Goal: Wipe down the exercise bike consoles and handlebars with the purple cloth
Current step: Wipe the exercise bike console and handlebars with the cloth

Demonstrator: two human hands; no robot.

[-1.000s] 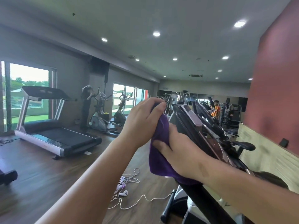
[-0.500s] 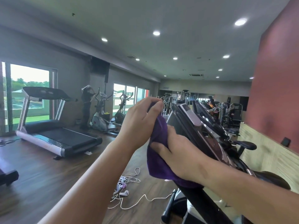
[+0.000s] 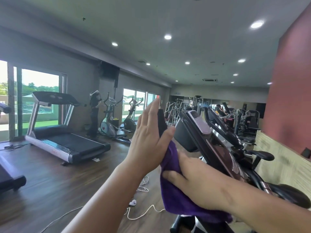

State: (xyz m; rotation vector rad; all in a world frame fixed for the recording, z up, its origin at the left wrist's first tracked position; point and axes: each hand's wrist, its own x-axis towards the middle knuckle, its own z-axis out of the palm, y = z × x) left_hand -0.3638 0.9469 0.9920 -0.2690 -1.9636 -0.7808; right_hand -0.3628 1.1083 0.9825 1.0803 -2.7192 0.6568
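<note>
The purple cloth [image 3: 176, 202] hangs against the left side of the nearest exercise bike, just below its console [image 3: 199, 122]. My right hand [image 3: 198, 185] lies over the cloth and presses it onto the bike's dark post. My left hand [image 3: 148, 137] is held flat beside the cloth's upper end, fingers straight and pointing up, thumb resting across the cloth. The cloth's top edge looks dark behind those fingers. A black handlebar grip [image 3: 262, 155] sticks out to the right of the console.
More bikes [image 3: 223, 125] line up behind this one along the red wall [image 3: 292, 98]. A treadmill [image 3: 67, 143] stands at left. White cables [image 3: 143, 214] lie on the wooden floor. A person [image 3: 94, 118] stands by an elliptical at the back.
My left hand has let go of the cloth's top and straightened its fingers upward. My right hand has slid down the post with the cloth.
</note>
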